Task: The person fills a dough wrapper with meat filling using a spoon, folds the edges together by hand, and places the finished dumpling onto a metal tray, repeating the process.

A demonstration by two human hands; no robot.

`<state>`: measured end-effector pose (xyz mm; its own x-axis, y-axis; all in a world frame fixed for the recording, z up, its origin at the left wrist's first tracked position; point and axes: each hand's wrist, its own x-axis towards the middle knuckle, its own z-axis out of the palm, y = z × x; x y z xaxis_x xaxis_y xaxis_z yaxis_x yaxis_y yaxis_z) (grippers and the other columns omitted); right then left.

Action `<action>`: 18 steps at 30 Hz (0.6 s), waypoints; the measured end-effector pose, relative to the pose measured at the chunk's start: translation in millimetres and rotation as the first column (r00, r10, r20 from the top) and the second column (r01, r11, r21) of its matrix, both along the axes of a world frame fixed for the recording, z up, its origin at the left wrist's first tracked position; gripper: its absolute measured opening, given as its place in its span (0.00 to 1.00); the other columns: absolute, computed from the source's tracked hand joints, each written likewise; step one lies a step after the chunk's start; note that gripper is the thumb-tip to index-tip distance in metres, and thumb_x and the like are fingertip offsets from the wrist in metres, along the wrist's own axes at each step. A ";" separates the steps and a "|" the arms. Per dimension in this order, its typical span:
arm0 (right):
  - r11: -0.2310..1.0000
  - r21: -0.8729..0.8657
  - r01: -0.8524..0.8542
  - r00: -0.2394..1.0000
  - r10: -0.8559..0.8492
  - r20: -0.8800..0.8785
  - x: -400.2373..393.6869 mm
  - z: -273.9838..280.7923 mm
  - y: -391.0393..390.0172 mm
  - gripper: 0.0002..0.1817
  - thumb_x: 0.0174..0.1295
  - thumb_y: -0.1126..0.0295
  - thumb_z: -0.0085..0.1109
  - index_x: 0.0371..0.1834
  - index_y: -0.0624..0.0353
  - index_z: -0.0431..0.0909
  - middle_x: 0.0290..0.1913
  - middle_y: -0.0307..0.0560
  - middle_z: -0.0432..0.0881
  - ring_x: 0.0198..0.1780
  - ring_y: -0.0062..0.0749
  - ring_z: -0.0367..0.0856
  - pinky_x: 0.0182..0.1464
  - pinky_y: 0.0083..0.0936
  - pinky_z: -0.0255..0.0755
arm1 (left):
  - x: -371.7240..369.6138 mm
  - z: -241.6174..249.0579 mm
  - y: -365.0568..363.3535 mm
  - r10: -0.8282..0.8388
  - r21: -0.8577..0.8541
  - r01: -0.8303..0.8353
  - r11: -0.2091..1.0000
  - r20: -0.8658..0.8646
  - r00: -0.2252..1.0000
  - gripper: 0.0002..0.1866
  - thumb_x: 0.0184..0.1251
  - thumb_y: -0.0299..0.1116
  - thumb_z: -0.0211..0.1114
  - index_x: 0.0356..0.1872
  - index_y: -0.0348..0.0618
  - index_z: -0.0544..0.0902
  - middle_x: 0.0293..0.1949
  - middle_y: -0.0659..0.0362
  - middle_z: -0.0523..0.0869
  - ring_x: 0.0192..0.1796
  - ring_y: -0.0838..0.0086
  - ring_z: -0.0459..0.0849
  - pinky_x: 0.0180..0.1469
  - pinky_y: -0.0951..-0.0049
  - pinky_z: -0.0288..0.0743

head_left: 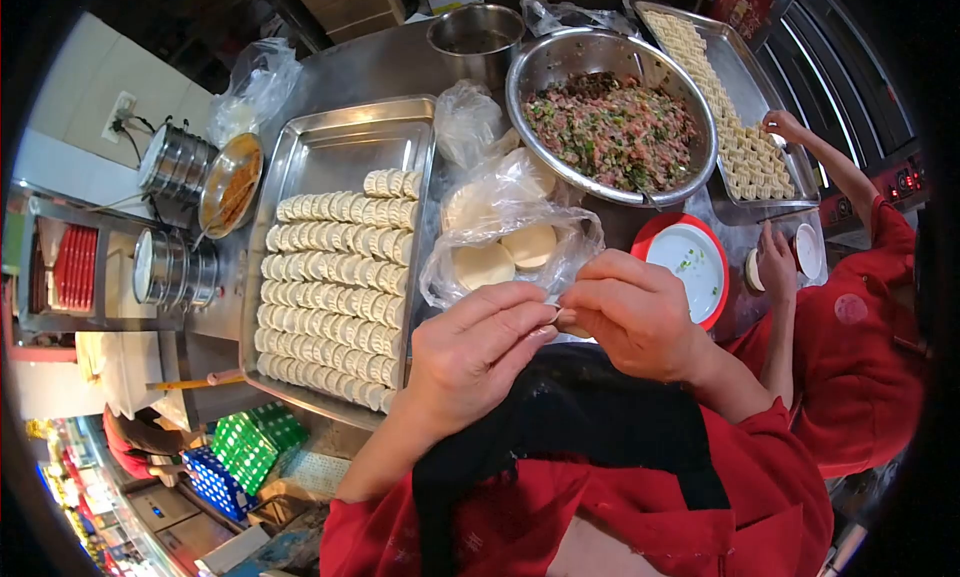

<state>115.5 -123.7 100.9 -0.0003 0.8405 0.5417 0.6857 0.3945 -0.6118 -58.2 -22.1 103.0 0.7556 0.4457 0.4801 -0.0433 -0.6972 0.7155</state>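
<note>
My left hand (475, 352) and my right hand (635, 317) meet in front of my chest, fingertips pinched together. Between them is a dumpling (568, 323), mostly hidden by the fingers, with only a pale bit of dough showing. Just beyond my hands, round dough wrappers (527, 246) lie in an open clear plastic bag (470, 217). To the left, a metal tray (345, 127) holds rows of pleated dumplings (335, 277). A large steel bowl (518, 127) of meat filling (612, 127) with green bits stands behind the bag.
By my right hand is a red-rimmed dish (640, 239) with a pale inside and green bits. A co-worker in red (840, 347) reaches toward another tray (735, 62) of dumplings at right. A steel pot (475, 37) stands behind; an orange-brown bowl (232, 185) is at left.
</note>
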 end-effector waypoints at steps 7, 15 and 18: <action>1.000 -0.025 0.008 0.999 -0.009 -0.033 -3.0 1.6 1.3 0.13 0.47 0.77 0.70 0.36 0.63 0.78 0.36 0.50 0.76 0.33 0.40 0.79 0.32 0.30 0.74 | -3.2 -5.5 -0.8 0.069 -0.033 -0.069 0.997 -0.015 0.998 0.09 0.50 0.20 0.72 0.35 0.37 0.85 0.37 0.52 0.86 0.36 0.68 0.86 0.39 0.75 0.80; 0.999 -0.014 -0.036 0.999 0.037 0.034 -2.6 1.5 -0.5 0.14 0.45 0.79 0.71 0.36 0.64 0.79 0.35 0.50 0.77 0.31 0.37 0.79 0.30 0.26 0.72 | -6.5 -4.2 -0.1 0.003 0.063 -0.003 0.998 0.009 1.000 0.10 0.51 0.21 0.71 0.37 0.37 0.85 0.37 0.52 0.85 0.37 0.63 0.86 0.38 0.71 0.81; 1.000 0.003 -0.006 1.000 0.006 0.025 -2.7 1.5 -1.1 0.14 0.46 0.77 0.70 0.37 0.63 0.79 0.36 0.50 0.76 0.34 0.40 0.79 0.32 0.30 0.74 | -9.1 -5.5 2.0 0.026 0.023 -0.026 0.999 0.010 1.000 0.11 0.51 0.21 0.71 0.37 0.37 0.85 0.38 0.52 0.85 0.37 0.63 0.86 0.38 0.71 0.81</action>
